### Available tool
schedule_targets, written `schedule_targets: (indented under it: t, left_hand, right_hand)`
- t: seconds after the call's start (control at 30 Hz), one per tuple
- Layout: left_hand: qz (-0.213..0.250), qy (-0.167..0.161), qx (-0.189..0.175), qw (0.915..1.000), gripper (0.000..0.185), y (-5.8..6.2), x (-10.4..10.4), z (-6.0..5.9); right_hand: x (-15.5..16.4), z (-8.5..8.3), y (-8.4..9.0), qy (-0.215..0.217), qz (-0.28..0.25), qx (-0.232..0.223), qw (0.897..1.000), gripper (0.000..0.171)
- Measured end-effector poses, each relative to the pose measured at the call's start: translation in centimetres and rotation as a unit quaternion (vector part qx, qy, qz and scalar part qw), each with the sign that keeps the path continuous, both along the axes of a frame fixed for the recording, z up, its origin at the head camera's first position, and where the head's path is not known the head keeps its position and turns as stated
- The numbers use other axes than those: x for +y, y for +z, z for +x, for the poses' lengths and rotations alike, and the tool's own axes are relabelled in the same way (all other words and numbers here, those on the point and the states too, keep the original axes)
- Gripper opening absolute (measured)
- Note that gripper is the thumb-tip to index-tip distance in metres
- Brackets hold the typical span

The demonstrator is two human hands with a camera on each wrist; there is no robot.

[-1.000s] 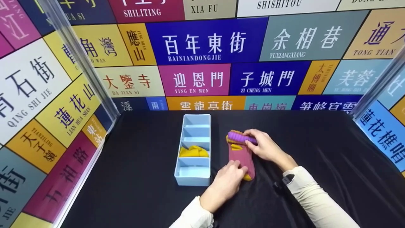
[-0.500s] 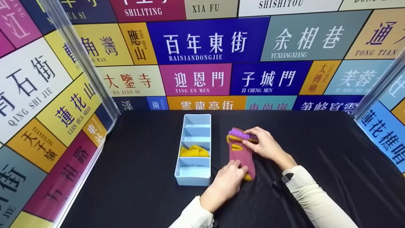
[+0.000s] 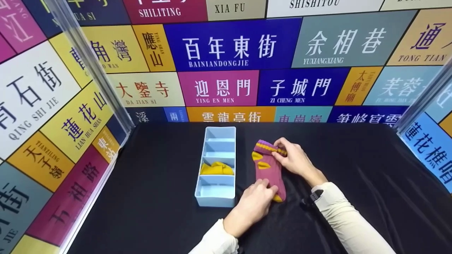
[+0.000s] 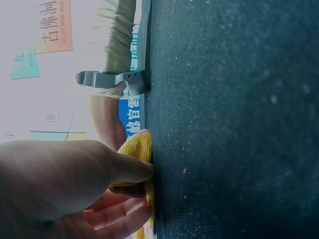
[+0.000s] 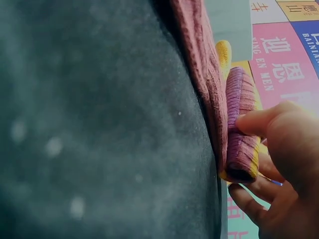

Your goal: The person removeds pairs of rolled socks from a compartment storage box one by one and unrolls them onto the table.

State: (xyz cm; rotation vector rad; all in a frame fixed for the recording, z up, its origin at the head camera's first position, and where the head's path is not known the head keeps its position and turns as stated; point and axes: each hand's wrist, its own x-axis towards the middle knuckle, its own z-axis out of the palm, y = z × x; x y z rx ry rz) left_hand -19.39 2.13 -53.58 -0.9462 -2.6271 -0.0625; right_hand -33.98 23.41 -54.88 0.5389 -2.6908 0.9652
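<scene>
So over on your left sat the blue box (image 3: pixel 214 201), with the yellow cloth (image 3: pixel 217 169) bunched in the second compartment from the near end. Those compartments looked kinda narrow, so I'd have worried about a sloppy bundle snagging on a divider. Next along, your left hand (image 3: pixel 252 201) had thumb and fingers pinched on the toe end of the pink sock (image 3: pixel 268 173), which lay on the black cloth (image 3: pixel 159 211) just right of the box; couldn't tell if it was one sock or two stacked. Too light a pinch and a tug could've dragged everything askew. Your right hand (image 3: pixel 296 158) was clamped on the turned-over purple-and-yellow cuff (image 3: pixel 263 145). Letting go early might've let that stretchy ribbing spring back, and pulling one edge harder could've left it lopsided.
</scene>
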Motion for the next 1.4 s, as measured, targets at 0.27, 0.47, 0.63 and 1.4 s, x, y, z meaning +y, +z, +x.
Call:
schedule_targets:
  t: [0.27, 0.47, 0.63, 1.4]
  left_hand:
    - [0.007, 0.000, 0.003, 1.0000, 0.015, -0.2, 0.0, 0.0]
    - [0.010, 0.001, 0.003, 0.9999, 0.015, -0.1, 0.0, -0.1]
    - [0.009, -0.002, 0.003, 0.9999, 0.013, -0.1, 0.0, -0.1]
    - [0.021, 0.011, 0.013, 0.9996, 0.009, -0.3, 0.4, 0.2]
  right_hand:
    - [-0.4, -0.6, -0.2, -0.038, 0.002, 0.021, 0.999, 0.025]
    - [-0.6, -0.8, -0.3, -0.057, 0.007, 0.018, 0.998, 0.012]
    - [-0.4, -0.9, -0.3, -0.043, 0.018, -0.005, 0.999, 0.025]
    - [0.9, -2.8, -0.7, -0.094, -0.058, 0.012, 0.994, 0.031]
